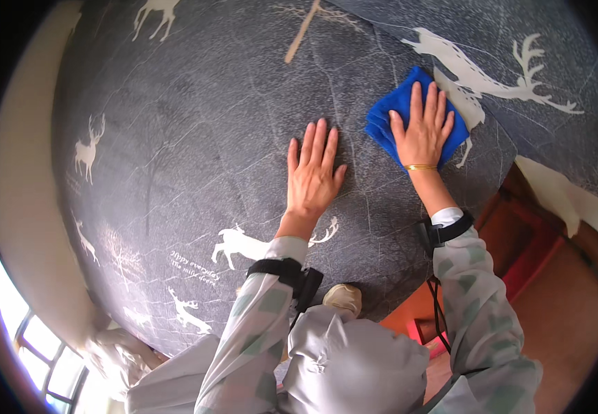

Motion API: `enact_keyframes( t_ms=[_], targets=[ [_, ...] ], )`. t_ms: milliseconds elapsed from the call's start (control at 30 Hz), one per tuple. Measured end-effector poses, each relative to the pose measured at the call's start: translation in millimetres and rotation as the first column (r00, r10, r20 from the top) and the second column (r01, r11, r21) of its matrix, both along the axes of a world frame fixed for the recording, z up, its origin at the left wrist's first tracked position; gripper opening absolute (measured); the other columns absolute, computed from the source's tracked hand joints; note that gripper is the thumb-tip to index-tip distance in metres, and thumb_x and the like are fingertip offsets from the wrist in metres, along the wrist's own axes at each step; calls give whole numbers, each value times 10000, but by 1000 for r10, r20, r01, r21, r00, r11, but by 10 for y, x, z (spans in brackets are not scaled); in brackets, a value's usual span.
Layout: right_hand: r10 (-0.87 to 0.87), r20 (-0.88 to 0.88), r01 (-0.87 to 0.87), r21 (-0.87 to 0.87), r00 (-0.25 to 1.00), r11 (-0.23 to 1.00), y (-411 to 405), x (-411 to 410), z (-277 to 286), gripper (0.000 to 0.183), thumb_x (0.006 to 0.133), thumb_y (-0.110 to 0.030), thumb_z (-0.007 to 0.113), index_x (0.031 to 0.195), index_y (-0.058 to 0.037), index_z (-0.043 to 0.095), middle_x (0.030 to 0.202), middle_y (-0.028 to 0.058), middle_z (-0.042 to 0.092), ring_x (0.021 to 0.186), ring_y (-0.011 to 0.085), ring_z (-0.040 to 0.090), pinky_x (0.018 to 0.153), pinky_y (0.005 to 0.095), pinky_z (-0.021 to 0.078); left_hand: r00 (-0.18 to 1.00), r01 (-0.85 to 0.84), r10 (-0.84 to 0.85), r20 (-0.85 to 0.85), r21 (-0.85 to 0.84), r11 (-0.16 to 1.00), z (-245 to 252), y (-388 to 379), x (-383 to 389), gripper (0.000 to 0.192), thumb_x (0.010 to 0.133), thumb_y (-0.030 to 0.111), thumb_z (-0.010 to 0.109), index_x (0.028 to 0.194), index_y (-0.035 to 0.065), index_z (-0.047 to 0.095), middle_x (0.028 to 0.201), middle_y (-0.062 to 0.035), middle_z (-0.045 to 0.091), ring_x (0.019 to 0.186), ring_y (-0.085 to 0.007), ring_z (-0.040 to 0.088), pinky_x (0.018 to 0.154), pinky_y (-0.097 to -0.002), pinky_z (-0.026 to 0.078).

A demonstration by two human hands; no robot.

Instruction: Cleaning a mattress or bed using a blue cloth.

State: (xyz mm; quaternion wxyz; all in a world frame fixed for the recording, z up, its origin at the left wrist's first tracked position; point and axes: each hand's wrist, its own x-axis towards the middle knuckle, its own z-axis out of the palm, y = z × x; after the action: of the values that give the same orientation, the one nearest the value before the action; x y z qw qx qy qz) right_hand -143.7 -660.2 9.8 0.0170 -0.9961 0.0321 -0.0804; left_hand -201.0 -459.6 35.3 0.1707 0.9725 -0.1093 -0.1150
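My right hand (424, 127) holds a folded blue cloth (389, 116) flat beneath its palm, with fingers spread. The cloth lies against a dark grey covering (216, 150) printed with white deer, bare trees and thin pale lines. It partly hides one printed deer. My left hand (312, 173) rests palm down on the same covering, left of the cloth, and has nothing in it. Its fingers point away from me and the thumb is slightly apart. Just below its wrist is a printed running deer (239, 243), partly hidden by my sleeve.
A cream wall (25, 155) runs along the left, with a bright window (40, 336) and pale fabric (118, 357) at lower left. One shoe (343, 297) shows below my hands. The covering's edge bends at right, above an orange-brown floor (552, 321) and a red object (529, 264).
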Motion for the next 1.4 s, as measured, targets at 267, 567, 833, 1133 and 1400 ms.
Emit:
enact_keyframes(
  t_ms=[267,567,833,1133,1400],
  targets=[
    [-16,21,17,-49,1000,999,25,-21,14,643,879,-478,448,1402,-127,316,1459,160,257,1350,344,220,1056,547,163,976,-219,219,12,130,967,-138,1001,-862,712,798,338,551,1402,76,280,1478,-195,178,1377,-350,134,1102,-511,79],
    [521,-259,-454,278,813,846,1588,-1451,213,651,796,-446,551,1353,-149,391,1437,160,302,1333,337,264,1058,570,148,967,-252,252,24,-9,968,-190,1099,-879,607,846,250,507,1392,75,306,1482,-104,226,1376,-270,190,1108,-460,134],
    [556,-81,-547,116,827,829,1586,-255,144,659,821,-458,521,1362,-108,380,1446,154,296,1351,333,236,1069,536,161,893,-446,439,95,79,891,-110,1722,-1017,649,816,294,564,1389,104,327,1476,-142,222,1371,-305,186,1097,-501,127],
    [328,27,-328,-27,944,944,2156,74,46,602,886,-435,420,1373,-86,356,1457,161,273,1362,323,216,1071,535,145,889,-458,455,51,112,882,-81,1686,-991,627,834,323,505,1398,135,307,1483,-96,221,1381,-240,178,1116,-448,102],
    [798,-150,-742,300,584,599,2409,-670,160,619,812,-371,527,1368,-142,377,1456,104,289,1356,284,231,1084,530,146,873,-486,475,110,125,865,-213,1737,-1093,654,808,297,496,1403,109,299,1478,-107,235,1379,-265,182,1110,-482,90]
  ],
)
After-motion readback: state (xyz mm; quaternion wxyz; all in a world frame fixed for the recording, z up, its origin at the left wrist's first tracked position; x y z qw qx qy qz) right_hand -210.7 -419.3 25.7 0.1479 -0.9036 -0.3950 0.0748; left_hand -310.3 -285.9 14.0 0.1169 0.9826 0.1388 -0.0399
